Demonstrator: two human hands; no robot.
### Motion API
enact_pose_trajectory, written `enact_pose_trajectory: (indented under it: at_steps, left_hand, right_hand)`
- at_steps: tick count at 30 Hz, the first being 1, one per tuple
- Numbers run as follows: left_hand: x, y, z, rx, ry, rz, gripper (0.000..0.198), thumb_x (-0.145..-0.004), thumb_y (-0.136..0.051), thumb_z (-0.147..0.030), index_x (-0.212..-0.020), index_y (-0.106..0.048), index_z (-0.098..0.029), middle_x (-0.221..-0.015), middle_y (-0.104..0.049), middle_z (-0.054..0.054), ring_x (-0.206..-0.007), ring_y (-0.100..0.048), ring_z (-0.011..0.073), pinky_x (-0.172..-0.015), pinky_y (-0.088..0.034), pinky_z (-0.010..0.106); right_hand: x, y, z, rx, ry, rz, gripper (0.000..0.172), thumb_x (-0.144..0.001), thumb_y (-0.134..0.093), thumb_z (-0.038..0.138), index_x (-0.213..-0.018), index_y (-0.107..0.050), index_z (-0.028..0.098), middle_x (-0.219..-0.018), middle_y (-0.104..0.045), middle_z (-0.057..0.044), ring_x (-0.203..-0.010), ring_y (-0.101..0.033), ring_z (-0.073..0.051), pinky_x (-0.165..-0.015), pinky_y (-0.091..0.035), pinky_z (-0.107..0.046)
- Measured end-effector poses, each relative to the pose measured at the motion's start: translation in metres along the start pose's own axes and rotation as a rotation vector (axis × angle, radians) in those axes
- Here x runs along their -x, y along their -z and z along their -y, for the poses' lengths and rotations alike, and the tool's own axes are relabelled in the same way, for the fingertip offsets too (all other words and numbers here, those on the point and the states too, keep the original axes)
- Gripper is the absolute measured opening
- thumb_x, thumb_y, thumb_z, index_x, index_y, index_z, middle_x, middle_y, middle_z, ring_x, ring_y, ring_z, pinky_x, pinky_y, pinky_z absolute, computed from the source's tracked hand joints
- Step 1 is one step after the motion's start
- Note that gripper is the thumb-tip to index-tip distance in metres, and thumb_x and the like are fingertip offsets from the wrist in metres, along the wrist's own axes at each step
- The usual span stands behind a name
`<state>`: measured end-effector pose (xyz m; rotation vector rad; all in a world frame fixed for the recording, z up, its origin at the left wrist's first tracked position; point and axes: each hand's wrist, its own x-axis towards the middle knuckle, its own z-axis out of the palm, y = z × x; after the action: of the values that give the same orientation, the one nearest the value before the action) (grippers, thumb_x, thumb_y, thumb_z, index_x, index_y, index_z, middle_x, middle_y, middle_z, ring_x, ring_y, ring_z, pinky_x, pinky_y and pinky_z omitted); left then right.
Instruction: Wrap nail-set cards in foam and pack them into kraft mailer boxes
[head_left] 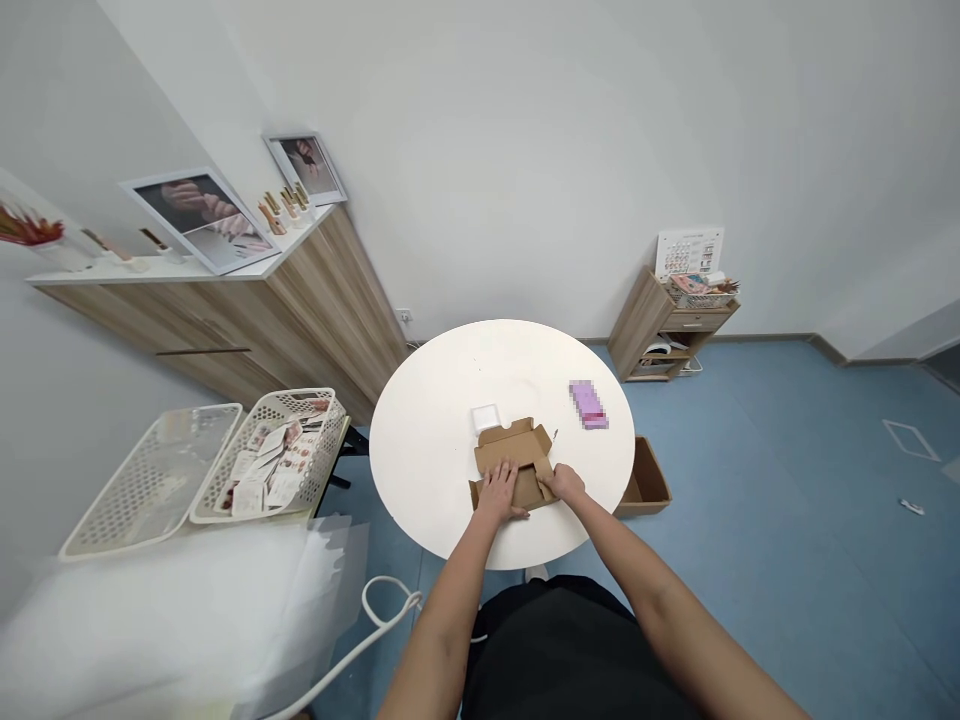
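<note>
On the round white table (427, 430) lies a brown cardboard box (514, 447), partly folded, with its lid and flaps spread open. My left hand (499, 490) rests on its left front part with the fingers spread. At the box's right side, my right hand (564, 482) has its fingers closed on a cardboard flap. Just beyond the box sits a small white square item (485, 417). A small dark object (555, 434) lies near the box's right corner; its kind is too small to make out.
A pixelated purple item (589, 404) lies on the table's right side. Below the table's right edge stands an open brown bin (645, 478). White baskets (300, 400), one with packets, stand at left. A wooden cabinet (330, 310) and a small shelf unit (634, 325) stand by the walls.
</note>
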<state>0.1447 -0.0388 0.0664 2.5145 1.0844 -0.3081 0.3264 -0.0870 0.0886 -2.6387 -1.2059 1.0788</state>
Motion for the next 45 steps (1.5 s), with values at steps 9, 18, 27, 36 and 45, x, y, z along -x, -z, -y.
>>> enact_pose_trajectory:
  at_steps: [9, 18, 27, 36, 45]
  left_hand:
    - [0.007, -0.016, -0.011, -0.032, 0.038, -0.084, 0.124, -0.061, -0.076, -0.054, -0.154, -0.002, -0.019, -0.160, -0.011, 0.019, -0.147, -0.007, 0.0367, -0.117, -0.009, 0.059]
    - [0.006, -0.014, -0.013, -0.095, 0.060, -0.148, 0.120, -0.062, -0.079, -0.046, -0.154, -0.008, -0.019, -0.159, -0.016, 0.018, -0.147, -0.010, 0.0356, -0.117, -0.011, 0.058]
    - [-0.016, -0.014, -0.034, -0.138, -0.018, -0.123, 0.119, -0.061, -0.079, -0.050, -0.153, -0.013, -0.017, -0.159, -0.016, 0.019, -0.147, -0.010, 0.0360, -0.117, -0.010, 0.058]
    - [-0.006, -0.005, -0.031, -0.087, -0.065, -0.180, 0.108, -0.066, -0.075, -0.032, -0.153, -0.013, -0.015, -0.159, -0.017, 0.018, -0.148, -0.010, 0.0340, -0.118, -0.010, 0.056]
    - [0.035, 0.022, 0.026, 0.136, 0.151, -0.336, 0.051, -0.087, -0.047, -0.022, -0.138, -0.045, -0.021, -0.134, -0.054, 0.011, -0.128, -0.042, 0.0269, -0.105, -0.035, 0.042]
  right_hand:
    - [-0.009, 0.007, -0.002, 0.112, 0.002, 0.045, 0.022, -0.084, -0.058, 0.027, -0.102, -0.064, 0.017, -0.111, -0.068, -0.015, -0.100, -0.066, -0.027, -0.069, -0.047, -0.031]
    - [0.003, 0.010, -0.018, 0.034, 0.112, -0.012, 0.032, -0.089, -0.051, 0.042, -0.108, -0.058, 0.017, -0.106, -0.066, -0.012, -0.096, -0.064, -0.025, -0.074, -0.046, -0.032]
    - [0.013, 0.018, -0.031, 0.214, 0.654, -0.116, 0.106, -0.062, -0.082, 0.040, -0.149, -0.026, 0.023, -0.156, -0.024, -0.016, -0.142, -0.019, -0.036, -0.108, -0.033, -0.049]
    - [-0.008, -0.012, -0.038, 0.264, 0.604, -0.045, 0.116, -0.066, -0.078, 0.044, -0.154, -0.009, 0.012, -0.160, -0.013, -0.016, -0.148, -0.003, -0.033, -0.115, -0.025, -0.047]
    - [-0.017, -0.031, -0.050, 0.344, 0.639, -0.083, 0.123, -0.070, -0.062, 0.069, -0.153, 0.001, 0.006, -0.162, 0.003, -0.013, -0.147, 0.010, -0.033, -0.119, -0.016, -0.045]
